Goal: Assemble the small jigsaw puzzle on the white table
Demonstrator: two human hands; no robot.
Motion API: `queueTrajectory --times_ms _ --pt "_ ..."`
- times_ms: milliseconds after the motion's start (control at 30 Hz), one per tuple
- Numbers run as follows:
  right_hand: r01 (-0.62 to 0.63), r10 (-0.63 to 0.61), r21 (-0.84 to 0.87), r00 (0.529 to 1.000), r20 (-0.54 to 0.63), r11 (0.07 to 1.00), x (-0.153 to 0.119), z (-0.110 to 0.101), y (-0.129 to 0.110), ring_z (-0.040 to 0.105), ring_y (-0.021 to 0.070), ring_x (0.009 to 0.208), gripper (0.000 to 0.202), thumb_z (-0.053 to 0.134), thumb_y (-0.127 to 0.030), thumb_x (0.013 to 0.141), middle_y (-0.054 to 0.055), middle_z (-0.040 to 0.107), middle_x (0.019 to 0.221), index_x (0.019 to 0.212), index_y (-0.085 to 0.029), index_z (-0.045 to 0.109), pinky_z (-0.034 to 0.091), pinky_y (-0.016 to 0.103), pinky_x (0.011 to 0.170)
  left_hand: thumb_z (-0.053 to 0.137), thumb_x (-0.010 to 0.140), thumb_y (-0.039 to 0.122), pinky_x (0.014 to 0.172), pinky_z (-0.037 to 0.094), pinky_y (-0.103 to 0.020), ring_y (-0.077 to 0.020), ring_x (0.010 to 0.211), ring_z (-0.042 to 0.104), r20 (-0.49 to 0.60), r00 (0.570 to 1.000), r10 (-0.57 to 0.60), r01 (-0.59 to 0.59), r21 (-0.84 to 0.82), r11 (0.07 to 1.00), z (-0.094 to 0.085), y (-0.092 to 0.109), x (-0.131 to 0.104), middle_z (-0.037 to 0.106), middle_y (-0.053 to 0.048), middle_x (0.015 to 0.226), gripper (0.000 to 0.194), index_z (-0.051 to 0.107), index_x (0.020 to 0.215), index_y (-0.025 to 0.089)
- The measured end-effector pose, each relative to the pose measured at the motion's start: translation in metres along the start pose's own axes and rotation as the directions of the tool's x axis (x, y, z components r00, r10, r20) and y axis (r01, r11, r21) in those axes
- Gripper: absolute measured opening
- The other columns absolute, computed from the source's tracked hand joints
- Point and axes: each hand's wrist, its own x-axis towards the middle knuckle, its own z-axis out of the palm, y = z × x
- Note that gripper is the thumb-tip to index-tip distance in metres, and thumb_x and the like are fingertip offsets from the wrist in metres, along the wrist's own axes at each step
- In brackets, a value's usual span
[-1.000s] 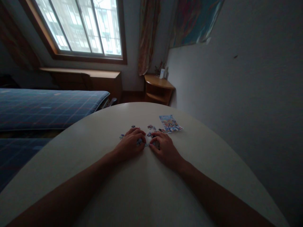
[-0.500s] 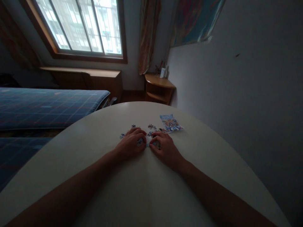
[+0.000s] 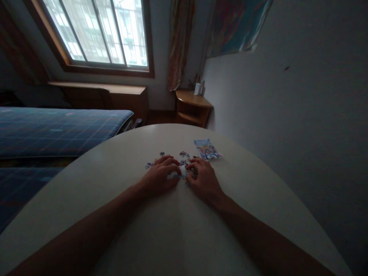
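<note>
My left hand rests on the table, fingers curled, with thumb and index closed on light-blue puzzle pieces. Part of those pieces is hidden by the hand. Opposite it, my right hand lies with thumb and index apart over other puzzle pieces, partly covered by its fingers. Loose jigsaw pieces lie just beyond the fingertips, and a few more sit left of my left hand. A colourful picture sheet lies flat behind my right hand.
The round white table fills the foreground. A plaid mattress is at the left. Behind stand a wooden desk under the window and a corner shelf. A plain wall runs along the right.
My right hand has shifted slightly right, and its thumb and index have parted. My left fingertips have moved a little right. More light-blue pieces now show between the hands.
</note>
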Motion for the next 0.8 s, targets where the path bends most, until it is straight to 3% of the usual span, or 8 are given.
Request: queueTrajectory --times_ms 400,533,633,800 --pt "-0.036 0.037 -0.05 0.999 0.03 0.998 -0.002 0.003 0.001 0.05 0.0315 0.127 0.021 0.065 -0.02 0.072 0.014 0.063 0.124 0.094 -0.019 0.064 0.036 0.05 0.11 0.065 0.08 0.022 0.112 0.035 -0.049 -0.0288 0.13 0.046 -0.034 0.999 -0.015 0.015 0.0 1.0 0.0 0.001 0.001 0.066 -0.003 0.122 0.008 0.065 0.087 0.025" --pt "-0.047 0.049 -0.053 0.998 0.043 0.997 -0.002 0.001 -0.002 0.05 0.0318 0.126 0.019 0.067 -0.022 0.073 0.014 0.063 0.124 0.09 -0.018 0.063 0.036 0.049 0.11 0.06 0.079 0.013 0.103 0.043 -0.044 -0.0249 0.111 0.058 -0.113 0.993 -0.012 0.014 0.013 1.0 -0.002 0.004 0.004 0.07 -0.004 0.106 0.01 0.063 0.083 0.022" --pt "-0.045 0.047 -0.038 0.998 0.05 0.998 -0.002 -0.001 -0.003 0.049 0.0315 0.127 0.017 0.067 -0.021 0.074 0.014 0.063 0.125 0.09 -0.018 0.064 0.035 0.049 0.111 0.057 0.079 0.011 0.093 0.048 -0.041 -0.0235 0.095 0.062 -0.208 0.97 -0.126 0.131 0.009 0.991 -0.002 0.002 0.006 0.07 -0.004 0.093 0.012 0.063 0.084 0.021" --pt "-0.074 0.073 0.008 0.996 0.053 0.997 0.001 -0.002 -0.003 0.052 0.0281 0.124 0.016 0.059 -0.012 0.079 0.012 0.064 0.125 0.091 -0.018 0.068 0.034 0.047 0.111 0.055 0.08 0.012 0.09 0.049 -0.042 -0.0263 0.094 0.062 -0.323 0.899 -0.297 0.304 -0.028 0.952 -0.001 -0.007 0.007 0.07 -0.006 0.091 0.014 0.064 0.086 0.02"
